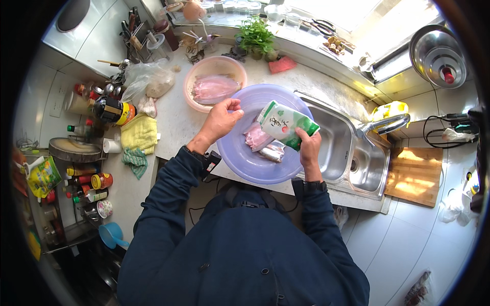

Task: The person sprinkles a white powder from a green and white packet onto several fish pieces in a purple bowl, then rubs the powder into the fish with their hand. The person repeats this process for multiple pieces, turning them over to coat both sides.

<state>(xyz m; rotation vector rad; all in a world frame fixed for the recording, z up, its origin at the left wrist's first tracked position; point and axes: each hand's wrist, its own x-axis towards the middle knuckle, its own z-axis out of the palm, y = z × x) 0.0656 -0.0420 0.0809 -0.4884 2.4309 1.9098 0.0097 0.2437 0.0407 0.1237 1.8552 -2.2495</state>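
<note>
My right hand [309, 147] grips a green and white plastic packet [288, 124] by its lower right part, over a large lilac plastic basin [237, 157]. Pieces of fish lie in the basin: a pink opened piece [257, 137] and a silvery piece [273, 152], both partly below the packet. My left hand [223, 119] is raised above the basin's left rim with its fingers curled; whether anything small is between the fingertips cannot be told. Behind it, a pink plastic basin [187, 91] holds a pale pink opened fish [215, 88].
A steel double sink [333, 153] with a faucet [386, 124] adjoins the lilac basin on the right, then a wooden cutting board [415, 176]. A red cloth [282, 65] and a green plant [255, 36] stand near the window. Bottles, a yellow towel [139, 134] and a plastic bag [153, 78] are at left.
</note>
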